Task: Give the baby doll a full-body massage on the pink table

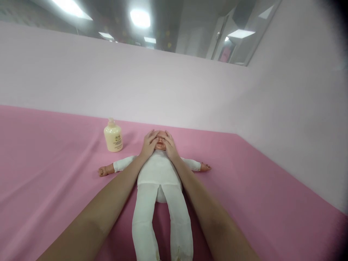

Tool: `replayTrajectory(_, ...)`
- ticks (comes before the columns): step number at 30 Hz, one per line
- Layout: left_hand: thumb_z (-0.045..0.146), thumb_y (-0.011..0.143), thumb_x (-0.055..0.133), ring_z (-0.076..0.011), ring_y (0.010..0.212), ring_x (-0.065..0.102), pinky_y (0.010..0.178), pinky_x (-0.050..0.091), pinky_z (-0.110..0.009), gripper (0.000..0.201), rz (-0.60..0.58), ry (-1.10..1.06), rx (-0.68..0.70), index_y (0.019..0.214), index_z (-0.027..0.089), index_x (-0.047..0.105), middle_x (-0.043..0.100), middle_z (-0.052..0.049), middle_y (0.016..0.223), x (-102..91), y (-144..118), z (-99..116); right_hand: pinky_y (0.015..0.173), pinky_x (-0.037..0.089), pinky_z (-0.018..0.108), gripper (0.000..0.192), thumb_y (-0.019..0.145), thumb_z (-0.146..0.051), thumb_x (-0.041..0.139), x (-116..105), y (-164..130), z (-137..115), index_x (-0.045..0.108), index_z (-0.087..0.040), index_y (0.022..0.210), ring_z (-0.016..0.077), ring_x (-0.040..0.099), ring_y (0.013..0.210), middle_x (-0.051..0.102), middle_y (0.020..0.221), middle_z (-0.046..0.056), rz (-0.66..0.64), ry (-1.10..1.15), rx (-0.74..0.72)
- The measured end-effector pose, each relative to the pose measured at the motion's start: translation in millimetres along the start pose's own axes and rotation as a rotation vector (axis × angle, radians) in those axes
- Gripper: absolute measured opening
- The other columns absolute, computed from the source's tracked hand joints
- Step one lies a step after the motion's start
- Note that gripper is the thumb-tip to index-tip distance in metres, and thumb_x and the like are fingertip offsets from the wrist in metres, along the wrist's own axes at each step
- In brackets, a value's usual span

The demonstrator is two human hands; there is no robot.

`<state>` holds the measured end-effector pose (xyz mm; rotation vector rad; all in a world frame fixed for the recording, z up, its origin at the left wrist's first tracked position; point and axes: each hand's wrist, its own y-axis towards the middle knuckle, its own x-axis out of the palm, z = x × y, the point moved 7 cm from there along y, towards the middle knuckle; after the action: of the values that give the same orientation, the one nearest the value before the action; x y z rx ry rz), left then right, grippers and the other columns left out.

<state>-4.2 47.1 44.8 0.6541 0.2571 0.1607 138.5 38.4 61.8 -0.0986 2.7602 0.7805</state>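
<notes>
A baby doll [160,170] with a white cloth body lies on its back, its head away from me and its arms spread to both sides. On the left side of its head rests my left hand [149,143], fingers stretched out along the cheek and forehead. My right hand [170,144] lies the same way on the other side, its fingers also extended. Between the two hands the doll's nose, mouth and chin show, while its eyes are mostly covered. Neither hand grips anything; both only touch the head.
A pale yellow pump bottle [113,137] stands left of the doll's head. Pink cloth [231,188] covers the table. A white wall [122,79] rises behind it and along the right, with a reflective window or mirror [163,29] above.
</notes>
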Motion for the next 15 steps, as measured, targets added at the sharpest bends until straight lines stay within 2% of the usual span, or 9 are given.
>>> replayTrajectory(5, 0.03, 0.094, 0.049, -0.026, 0.14, 0.039, 0.121, 0.026, -0.05, 0.041, 0.015, -0.014, -0.014, 0.132, 0.025, 0.062, 0.047, -0.009, 0.148, -0.2, 0, -2, 0.125, 0.017, 0.04, 0.047, 0.09, -0.046, 0.047, 1, 0, 2, 0.062, -0.03, 0.132, 0.022, 0.026, 0.149, 0.035, 0.158, 0.0, -0.015, 0.009, 0.058)
replayTrajectory(11, 0.031, 0.093, 0.05, -0.0252, 0.141, 0.039, 0.121, 0.026, -0.047, 0.044, 0.022, -0.064, -0.043, 0.136, 0.025, 0.059, 0.047, -0.009, 0.148, 1.2, 1, -8, 0.125, 0.016, 0.039, 0.052, 0.088, -0.043, 0.047, 2, 2, 7, 0.057, -0.028, 0.136, 0.0204, 0.024, 0.15, 0.034, 0.159, 0.0, -0.016, 0.008, 0.072)
replayTrajectory(15, 0.032, 0.089, 0.055, -0.0262, 0.139, 0.043, 0.12, 0.028, -0.046, 0.05, 0.062, -0.096, -0.102, 0.138, 0.02, 0.055, 0.05, -0.011, 0.146, 1.3, 3, -17, 0.125, 0.016, 0.036, 0.064, 0.086, -0.043, 0.049, 3, 3, 15, 0.042, -0.027, 0.148, 0.0174, 0.024, 0.15, 0.034, 0.159, 0.0, -0.019, 0.068, 0.11)
